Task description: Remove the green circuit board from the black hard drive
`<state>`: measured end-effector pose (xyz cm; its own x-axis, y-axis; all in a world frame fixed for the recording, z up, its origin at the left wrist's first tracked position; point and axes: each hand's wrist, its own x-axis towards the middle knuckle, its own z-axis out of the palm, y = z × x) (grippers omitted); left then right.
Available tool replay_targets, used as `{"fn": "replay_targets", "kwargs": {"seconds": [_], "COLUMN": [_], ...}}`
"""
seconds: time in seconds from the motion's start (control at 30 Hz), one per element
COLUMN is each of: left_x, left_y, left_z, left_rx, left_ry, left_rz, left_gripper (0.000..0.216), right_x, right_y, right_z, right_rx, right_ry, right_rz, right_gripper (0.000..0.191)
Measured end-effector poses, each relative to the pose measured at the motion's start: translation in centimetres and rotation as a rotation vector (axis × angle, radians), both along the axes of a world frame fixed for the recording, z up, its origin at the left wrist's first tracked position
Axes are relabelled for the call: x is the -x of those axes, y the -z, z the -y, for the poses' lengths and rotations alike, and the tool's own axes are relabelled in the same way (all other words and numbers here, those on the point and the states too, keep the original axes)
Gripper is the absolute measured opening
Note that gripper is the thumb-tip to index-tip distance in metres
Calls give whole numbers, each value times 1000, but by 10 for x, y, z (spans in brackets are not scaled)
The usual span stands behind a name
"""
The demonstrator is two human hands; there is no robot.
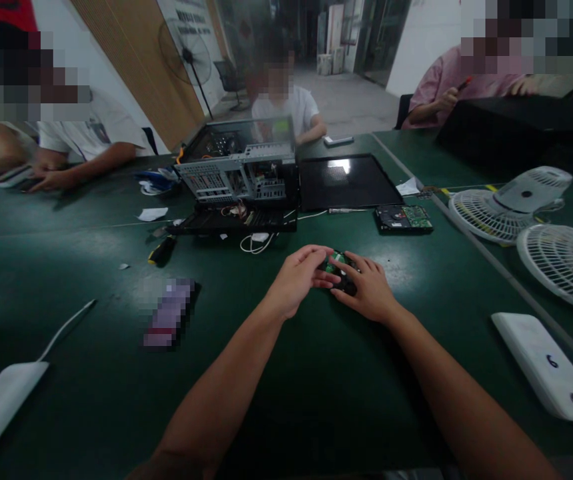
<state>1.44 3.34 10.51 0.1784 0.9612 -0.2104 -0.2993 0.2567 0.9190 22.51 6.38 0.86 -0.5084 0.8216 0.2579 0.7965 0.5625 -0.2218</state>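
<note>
Between my hands, on the green table, is a hard drive (336, 261) with a green circuit board facing up and a dark body. My left hand (300, 275) is at its left side, fingers curled together over its edge and partly covering it. From the right, my right hand (368, 287) grips the same drive, its fingers bent over the board and the thumb along the near edge. Much of the drive is hidden by my fingers. A second hard drive (404, 219) lies farther back to the right, board up.
Ahead stands an opened computer case (239, 175), with a black panel (349, 181) beside it. A screwdriver (162, 251) and phone (171, 313) lie left. White fans (491, 215) and a white power bank (546, 363) are right. Several people sit around the table.
</note>
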Motion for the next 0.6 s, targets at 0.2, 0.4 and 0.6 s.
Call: {"fn": "replay_targets", "kwargs": {"seconds": [0.2, 0.4, 0.6], "left_x": [-3, -2, 2], "left_y": [-1, -1, 1], "left_z": [1, 1, -1], "left_rx": [12, -11, -58], "left_ry": [2, -8, -43], "left_rz": [-1, -81, -134], "left_gripper": [13, 15, 17], "right_x": [0, -1, -1], "right_y": [1, 2, 3], "right_z": [0, 0, -1], "right_rx": [-8, -14, -17], "right_ry": [-2, -1, 2], "right_rz": [-7, 1, 0], "right_gripper": [64, 65, 63]}}
